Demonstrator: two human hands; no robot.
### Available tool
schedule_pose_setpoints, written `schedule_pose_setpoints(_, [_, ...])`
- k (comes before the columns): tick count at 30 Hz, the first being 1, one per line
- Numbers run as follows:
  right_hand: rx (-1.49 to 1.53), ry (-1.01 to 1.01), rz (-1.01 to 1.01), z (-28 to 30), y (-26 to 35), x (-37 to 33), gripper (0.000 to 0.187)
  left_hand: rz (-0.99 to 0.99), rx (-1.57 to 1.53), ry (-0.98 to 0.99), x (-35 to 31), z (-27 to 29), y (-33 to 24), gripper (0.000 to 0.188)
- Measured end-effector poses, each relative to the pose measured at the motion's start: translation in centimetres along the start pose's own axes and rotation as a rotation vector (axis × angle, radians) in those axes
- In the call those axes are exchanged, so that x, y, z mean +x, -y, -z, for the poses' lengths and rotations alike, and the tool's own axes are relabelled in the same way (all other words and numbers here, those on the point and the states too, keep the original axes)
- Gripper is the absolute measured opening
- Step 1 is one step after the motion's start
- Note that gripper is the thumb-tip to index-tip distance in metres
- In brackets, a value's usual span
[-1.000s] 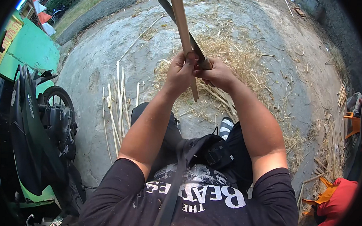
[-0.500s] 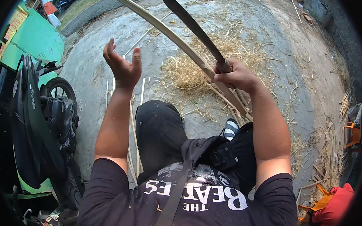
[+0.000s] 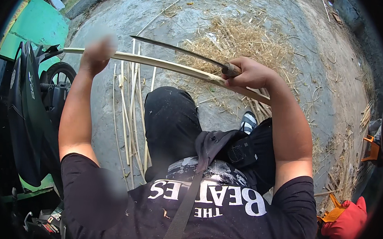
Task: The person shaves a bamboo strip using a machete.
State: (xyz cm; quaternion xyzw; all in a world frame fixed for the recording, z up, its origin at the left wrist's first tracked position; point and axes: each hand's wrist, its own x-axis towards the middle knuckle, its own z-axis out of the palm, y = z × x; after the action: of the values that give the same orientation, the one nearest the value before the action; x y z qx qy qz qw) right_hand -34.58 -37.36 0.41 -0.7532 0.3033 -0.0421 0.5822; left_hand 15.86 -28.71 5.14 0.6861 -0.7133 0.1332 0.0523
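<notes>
A long pale bamboo strip (image 3: 168, 66) lies crosswise in front of me, above my knees. My left hand (image 3: 96, 58) is closed round it close to its left end; the fingertips are blurred. My right hand (image 3: 251, 73) grips the wooden handle of a machete (image 3: 182, 51), whose dark blade points left above the strip. The strip passes just under the fingers of this same hand, which seem to hold it too. Beyond the hand the strip's right end shows near my forearm. The blade and the strip lie apart at the blade's tip.
Curly shavings (image 3: 243, 46) are heaped on the concrete ground (image 3: 140, 13) ahead. Several thin bamboo strips (image 3: 131, 112) lie beside my left knee. A black motorbike (image 3: 29, 111) stands close on the left. On the right are a red cloth (image 3: 346, 225) and orange-handled things (image 3: 371, 148).
My left hand has moved left and closed on the strip, where it was open and empty before. Strip and machete have swung down from a steep slant to nearly level.
</notes>
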Motion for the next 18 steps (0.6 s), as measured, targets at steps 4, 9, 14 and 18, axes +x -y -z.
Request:
schedule_pose_setpoints(4, [-0.779, -0.677, 0.021, 0.8, 0.9, -1.1, 0.028, 0.044, 0.040, 0.035, -4.3, 1.0, -1.9, 0.023])
schedule_pose_setpoints(9, [-0.856, -0.858, 0.078, 1.7, -0.3, -2.4, 0.023, 0.366, -0.184, 0.341, -11.0, 2.9, -11.1, 0.039])
schedule_pose_setpoints(14, [-0.808, -0.630, 0.073, -1.1, 0.2, -1.1, 0.018, 0.581, -0.539, 0.556, -19.2, 2.3, -16.6, 0.063])
schedule_pose_setpoints(18, [-0.913, -0.399, 0.100, -3.7, 0.5, 0.7, 0.017, 0.580, -0.712, 0.448, -24.7, 0.0, -19.6, 0.070])
